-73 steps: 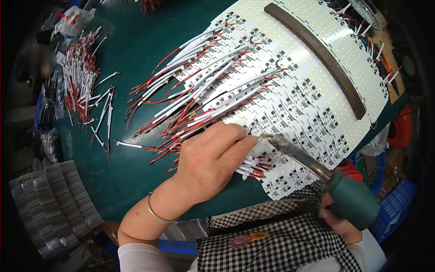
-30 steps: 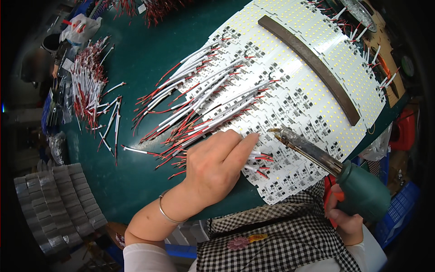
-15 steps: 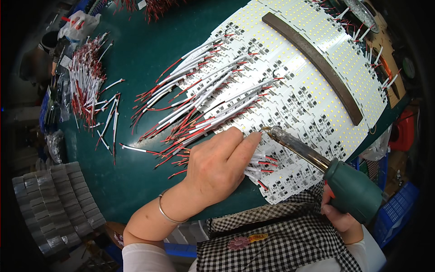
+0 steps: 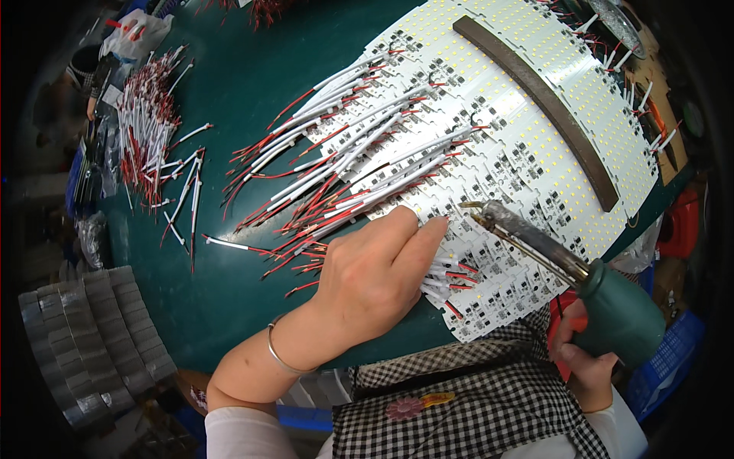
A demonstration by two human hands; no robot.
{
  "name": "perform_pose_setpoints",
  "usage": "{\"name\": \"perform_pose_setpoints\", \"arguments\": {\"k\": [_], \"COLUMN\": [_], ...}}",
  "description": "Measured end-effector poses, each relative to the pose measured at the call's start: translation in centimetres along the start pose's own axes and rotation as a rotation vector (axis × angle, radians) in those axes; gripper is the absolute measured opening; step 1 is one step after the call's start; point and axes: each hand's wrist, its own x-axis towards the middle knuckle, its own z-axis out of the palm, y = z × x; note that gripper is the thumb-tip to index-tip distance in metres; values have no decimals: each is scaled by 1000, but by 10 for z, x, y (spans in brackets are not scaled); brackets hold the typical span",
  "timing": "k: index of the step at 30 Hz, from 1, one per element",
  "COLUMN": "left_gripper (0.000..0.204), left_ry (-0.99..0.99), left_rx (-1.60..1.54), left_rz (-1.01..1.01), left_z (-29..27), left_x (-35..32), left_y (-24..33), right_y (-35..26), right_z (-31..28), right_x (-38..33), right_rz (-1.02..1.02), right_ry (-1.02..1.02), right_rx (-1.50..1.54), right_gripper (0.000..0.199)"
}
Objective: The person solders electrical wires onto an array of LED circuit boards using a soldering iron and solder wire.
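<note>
My left hand [image 4: 375, 279] is closed in a pinch over the white LED circuit boards [image 4: 508, 229]. Whatever sits between its fingertips is hidden. My right hand [image 4: 585, 356] grips a soldering iron [image 4: 623, 310] by its green handle. The bent tip of the iron is just right of my left fingertips, above the boards; whether it touches them I cannot tell. White-sleeved wires [image 4: 359, 157] with red ends lie in rows across the boards' left edge. More short wires [image 4: 451, 283] show from beneath my left hand.
A dark curved bar [image 4: 539, 103] rests across the boards. Loose wires [image 4: 149, 122] are heaped on the green table [image 4: 229, 306] at left. Stacked grey strips [image 4: 95, 344] stand at lower left. A blue basket [image 4: 677, 359] and a red container [image 4: 680, 222] are at right.
The soldering iron has moved right, away from my left fingertips, with my right hand. My left hand keeps its pinch, slightly farther right. The whole view has shifted a little.
</note>
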Motion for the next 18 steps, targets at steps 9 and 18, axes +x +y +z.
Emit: {"name": "perform_pose_setpoints", "arguments": {"k": [9,18], "left_gripper": [34,30], "left_ry": [-41,-41], "left_rx": [68,-55], "left_rz": [-5,51], "left_z": [0,4], "left_x": [1,1], "left_y": [2,-8], "right_y": [18,24], "right_z": [-7,-18], "right_x": [-9,-29], "right_rz": [-117,-29], "right_ry": [60,31], "right_rx": [41,-61], "right_gripper": [72,67]}}
